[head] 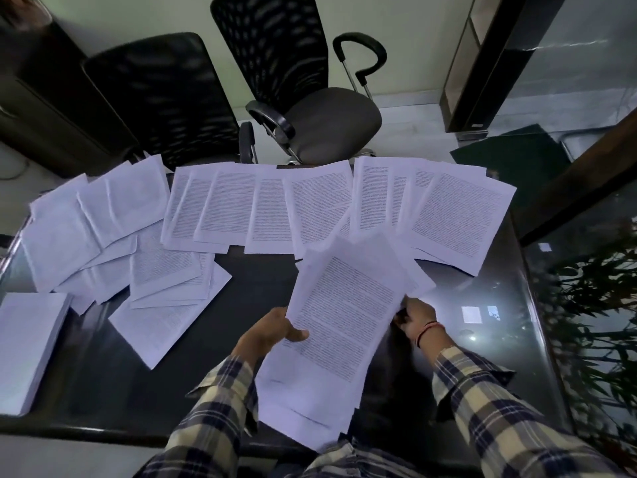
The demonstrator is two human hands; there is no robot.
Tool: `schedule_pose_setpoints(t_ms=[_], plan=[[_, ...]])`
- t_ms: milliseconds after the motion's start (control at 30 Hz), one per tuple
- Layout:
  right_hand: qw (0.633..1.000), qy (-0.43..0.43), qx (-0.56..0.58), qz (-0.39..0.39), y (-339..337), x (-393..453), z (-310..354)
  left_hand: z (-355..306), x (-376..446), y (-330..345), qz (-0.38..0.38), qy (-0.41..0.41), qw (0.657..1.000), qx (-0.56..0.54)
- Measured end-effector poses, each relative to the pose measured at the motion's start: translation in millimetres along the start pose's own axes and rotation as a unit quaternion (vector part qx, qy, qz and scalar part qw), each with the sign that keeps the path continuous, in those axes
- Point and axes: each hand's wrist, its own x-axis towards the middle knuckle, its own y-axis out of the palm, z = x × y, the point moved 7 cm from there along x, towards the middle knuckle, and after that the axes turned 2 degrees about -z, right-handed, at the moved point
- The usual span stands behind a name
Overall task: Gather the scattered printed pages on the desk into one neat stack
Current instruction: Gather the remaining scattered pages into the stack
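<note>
The bench (262,284) is dark and glossy, and its right part throws back pale window light and the leaves of a plant (593,305) that stands along its right edge. Printed pages (262,208) lie spread across the far half of the bench in an overlapping row from the left edge to the right, some tilted, with a looser heap (162,270) of them lying crosswise at the left. A thick, squared block of paper (29,346) sits by itself at the near left edge of the bench. Held above the near middle of the bench is a bundle of pages (341,322), printed side up and slanting away to the right. The left hand (272,331) grips its left edge, thumb laid over the top sheet and fingers beneath. The right hand (415,317) holds the right side of the bundle, its fingers hidden behind the sheets; a red thread circles that wrist. Both arms wear plaid sleeves. Beyond the bench stand two black office chairs (303,108) on a pale floor, one mesh-backed with curved armrests, and a dark cabinet (44,108) stands in the far left corner of the room.
</note>
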Motion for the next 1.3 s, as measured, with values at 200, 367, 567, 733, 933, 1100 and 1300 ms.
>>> schedule_pose_setpoints(t_ms=[200,367,567,733,933,1100,1300], plan=[[0.987,-0.101,-0.065,-0.106,-3,-8,8,12,-41,-84,-0.056,0.055,0.956,-0.283],[0.979,-0.151,-0.105,-0.088,19,-20,-4,9,-56,-130,-0.038,0.140,0.889,-0.434],[0.973,-0.167,-0.161,-0.020,38,-29,-16,-13,-32,-100,-0.012,0.107,0.911,-0.398],[0.982,-0.121,-0.118,0.081,57,-36,-18,-22,4,-62,-0.025,0.053,0.977,-0.207],[0.984,-0.012,-0.030,0.174,71,-29,-31,-11,49,-27,-0.106,0.012,0.994,0.000],[0.968,-0.134,-0.093,0.189,80,-24,-17,-30,50,-11,-0.173,0.035,0.975,0.133],[0.943,-0.208,-0.143,0.216,81,-32,8,-29,62,-30,-0.125,-0.006,0.990,-0.069]])
